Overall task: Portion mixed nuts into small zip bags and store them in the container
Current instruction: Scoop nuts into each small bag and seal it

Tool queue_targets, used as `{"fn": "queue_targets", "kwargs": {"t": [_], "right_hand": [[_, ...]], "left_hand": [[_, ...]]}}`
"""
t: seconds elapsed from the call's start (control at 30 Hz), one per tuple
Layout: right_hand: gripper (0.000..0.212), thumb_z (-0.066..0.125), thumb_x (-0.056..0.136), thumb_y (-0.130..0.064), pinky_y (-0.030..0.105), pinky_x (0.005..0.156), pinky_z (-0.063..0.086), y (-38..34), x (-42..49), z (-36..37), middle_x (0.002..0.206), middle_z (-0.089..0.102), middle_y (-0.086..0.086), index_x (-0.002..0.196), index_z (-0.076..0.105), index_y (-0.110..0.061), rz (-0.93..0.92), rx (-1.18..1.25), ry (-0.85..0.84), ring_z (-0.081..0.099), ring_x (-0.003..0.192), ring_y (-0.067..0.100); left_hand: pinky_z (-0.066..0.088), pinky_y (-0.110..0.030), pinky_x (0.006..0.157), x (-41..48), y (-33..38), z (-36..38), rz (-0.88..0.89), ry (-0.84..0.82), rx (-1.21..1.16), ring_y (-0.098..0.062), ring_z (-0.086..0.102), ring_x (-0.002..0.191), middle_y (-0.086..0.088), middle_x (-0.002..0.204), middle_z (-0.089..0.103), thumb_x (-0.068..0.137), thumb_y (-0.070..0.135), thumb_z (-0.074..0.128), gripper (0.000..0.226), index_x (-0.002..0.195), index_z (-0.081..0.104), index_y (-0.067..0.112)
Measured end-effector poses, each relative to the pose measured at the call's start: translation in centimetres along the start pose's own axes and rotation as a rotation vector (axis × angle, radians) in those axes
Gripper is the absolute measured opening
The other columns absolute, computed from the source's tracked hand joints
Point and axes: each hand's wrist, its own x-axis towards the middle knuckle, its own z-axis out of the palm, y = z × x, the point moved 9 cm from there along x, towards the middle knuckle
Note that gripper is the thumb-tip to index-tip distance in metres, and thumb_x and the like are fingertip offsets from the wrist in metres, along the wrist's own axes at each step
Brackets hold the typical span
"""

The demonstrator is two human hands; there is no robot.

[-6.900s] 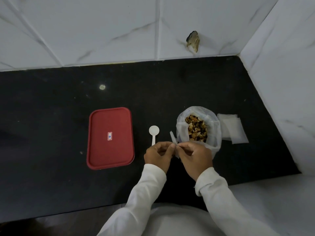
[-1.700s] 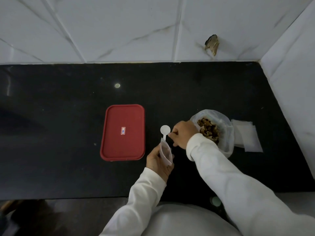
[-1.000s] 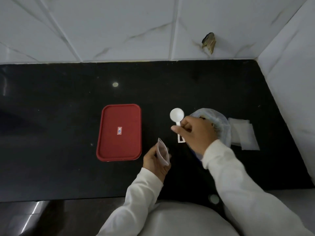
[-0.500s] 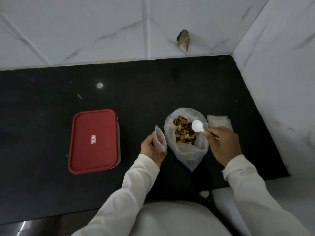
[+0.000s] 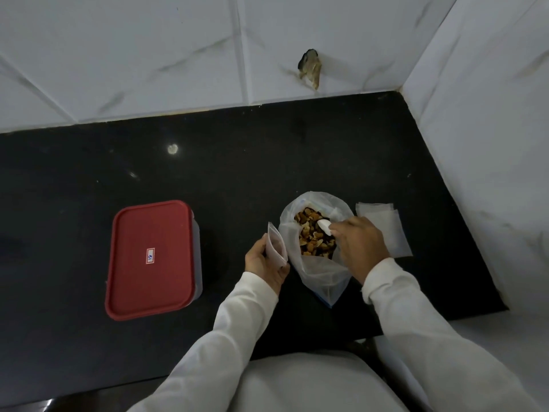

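Head view: looks down on a black surface set into a corner of white tiled walls.
Left hand: fingers and thumb clamped on a small zip bag, held upright off the surface.
Small zip bag: clear, just beside the left wall of the large bag. Whether the two touch cannot be told, nor whether it holds anything.
Right hand: fingers curled and clamped on the handle of a white spoon; most of the handle is hidden under the hand.
Spoon: bowl inside the mouth of the large bag, directly over the mixed nuts.
Large bag: clear plastic, mouth open upward, toward the right edge of the surface, between the two hands.
Mixed nuts: brown and tan pieces inside the large bag.
Container: clear body, red lid on, white label at the lid's middle. It sits toward the left edge, nearer the front edge than the back, well apart from the large bag.
Spare zip bags: flat stack near the right edge, just beyond the right hand and partly covered by it.
Sleeves: white, long, on both arms, reaching in over the front edge.
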Motion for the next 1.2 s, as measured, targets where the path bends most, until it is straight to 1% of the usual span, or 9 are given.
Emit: {"fn": "queue_targets", "kwargs": {"t": [0.13,0.33,0.4,0.5,0.6,0.7,0.8,0.97,1.2], "right_hand": [[0.025,0.080,0.063,0.011,0.034,0.054,0.051,-0.6,-0.9,-0.8,0.070,0.065,0.014,0.082,0.074,-0.003,0.007,0.140,0.062,0.062,0.063,0.033],[0.010,0.068,0.086,-0.002,0.038,0.071,0.056,0.8,-1.6,-0.9,0.085,0.072,0.012,0.093,0.075,-0.004,0.014,0.303,0.063,0.067,0.077,0.027],[0.015,0.073,0.078,0.003,0.040,0.070,0.056,1.1,-1.2,-0.8,0.085,0.071,0.015,0.092,0.074,-0.002,0.029,0.212,0.055,0.067,0.077,0.031],[0.028,0.081,0.061,0.006,0.030,0.060,0.049,0.6,-0.7,-0.2,0.075,0.068,0.012,0.086,0.074,-0.005,0.025,0.022,0.027,0.063,0.069,0.031],[0.032,0.082,0.056,0.005,0.029,0.058,0.051,-0.6,-0.9,0.5,0.075,0.068,0.011,0.086,0.075,-0.004,-0.022,0.002,0.051,0.064,0.069,0.031],[0.030,0.081,0.060,0.006,0.033,0.062,0.055,-1.5,-1.7,1.0,0.077,0.070,0.011,0.087,0.074,-0.005,-0.053,0.060,0.035,0.066,0.071,0.030],[0.010,0.068,0.079,-0.002,0.033,0.062,0.056,-1.3,-2.5,0.3,0.076,0.071,0.009,0.086,0.074,-0.004,-0.052,0.234,0.064,0.067,0.069,0.026],[0.025,0.053,0.091,-0.017,0.026,0.064,0.053,-0.2,-2.8,0.0,0.078,0.073,0.003,0.088,0.076,-0.008,0.094,0.446,0.029,0.067,0.069,0.018],[0.018,0.060,0.091,-0.010,0.002,0.073,0.038,1.0,-2.5,1.2,0.087,0.071,-0.008,0.094,0.077,-0.015,0.295,0.529,-0.130,0.058,0.076,-0.001]], "left_hand": [[0.057,-0.032,0.062,0.6,-0.1,0.1,0.017,-0.014,-0.005,-0.023,0.066,0.083,-0.009,0.105,0.065,0.092,0.028,0.058,0.038,0.128,0.060,0.014],[0.056,-0.042,0.087,0.6,0.0,0.3,0.015,-0.033,-0.004,-0.029,0.067,0.093,-0.012,0.102,0.070,0.094,0.027,0.056,0.042,0.133,0.057,0.011],[0.057,-0.042,0.084,0.6,0.0,0.4,0.019,-0.042,0.007,-0.029,0.068,0.091,-0.012,0.100,0.070,0.094,0.027,0.056,0.045,0.137,0.054,0.010],[0.058,-0.040,0.075,0.8,-0.1,0.1,0.027,-0.036,0.019,-0.028,0.069,0.088,-0.012,0.098,0.071,0.094,0.028,0.055,0.047,0.138,0.053,0.010],[0.057,-0.043,0.084,1.0,-0.2,0.0,0.023,-0.029,0.008,-0.030,0.068,0.096,-0.013,0.107,0.070,0.094,0.030,0.055,0.044,0.134,0.057,0.011],[0.056,-0.043,0.088,1.2,-0.3,0.1,0.049,-0.017,0.019,-0.030,0.067,0.101,-0.013,0.114,0.070,0.094,0.031,0.055,0.042,0.130,0.060,0.011],[0.055,-0.044,0.090,1.2,-0.4,-0.1,0.052,-0.007,0.024,-0.031,0.064,0.108,-0.014,0.125,0.066,0.094,0.031,0.055,0.042,0.130,0.060,0.012],[0.046,-0.048,0.103,1.7,-0.5,-0.3,0.059,0.002,0.045,-0.034,0.057,0.124,-0.014,0.135,0.060,0.092,0.032,0.056,0.045,0.132,0.060,0.012],[0.050,-0.046,0.099,1.6,-0.4,-0.4,0.082,0.010,0.043,-0.034,0.059,0.119,-0.015,0.132,0.061,0.093,0.034,0.055,0.046,0.134,0.058,0.013]]}}
